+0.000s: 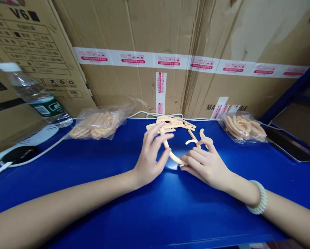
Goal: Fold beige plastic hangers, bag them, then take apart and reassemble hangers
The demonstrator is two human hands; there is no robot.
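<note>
A: where's the curved peach strip (173, 157) rn?
B: mid blue table (92, 166), btw both hands; L hand (149, 157) open, fingers splayed, loose over its upper end; R hand (207, 165) fingertips on the lower end, can't tell if pinched; loose pile (172, 123) at 12 o'clock; left bag (99, 123) at 10, right bag (244, 127) at 2

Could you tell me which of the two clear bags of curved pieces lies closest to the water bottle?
The left bag, just beside the water bottle; the right bag lies beyond the right hand.
</note>
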